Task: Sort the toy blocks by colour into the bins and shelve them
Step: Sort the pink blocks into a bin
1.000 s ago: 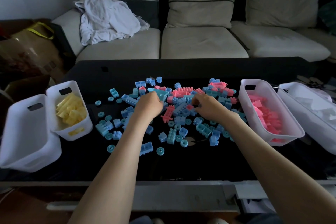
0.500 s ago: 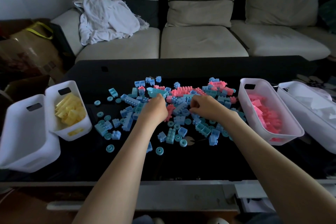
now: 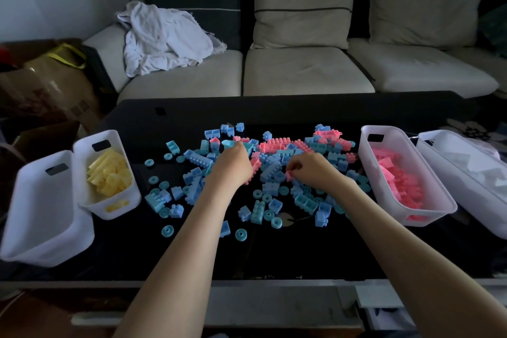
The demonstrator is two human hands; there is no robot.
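Note:
Blue blocks [image 3: 270, 170] and pink blocks [image 3: 274, 143] lie mixed in a loose pile on the black glass table [image 3: 274, 252]. My left hand [image 3: 233, 166] rests on the pile, fingers curled over a long pink brick [image 3: 255, 164] that sticks out at its right side. To its right, my right hand [image 3: 311, 169] pinches a small pink block [image 3: 288, 174] between thumb and fingers, just above the pile. Four white bins flank the pile: an empty bin [image 3: 41, 214] and a yellow-block bin [image 3: 82, 147] at left, a pink-block bin [image 3: 366, 156] and a white-block bin [image 3: 466, 200] at right.
Blue rings and small blue bricks [image 3: 258, 211] are scattered toward the table's front edge. Behind the table stands a light sofa [image 3: 307, 71] with a crumpled white cloth [image 3: 164, 38]. A cardboard box with a yellow-handled bag [image 3: 55, 74] sits at far left.
My left hand has slid down and right onto the long pink brick. My right hand has drawn back slightly and closed its fingertips on a small pink block.

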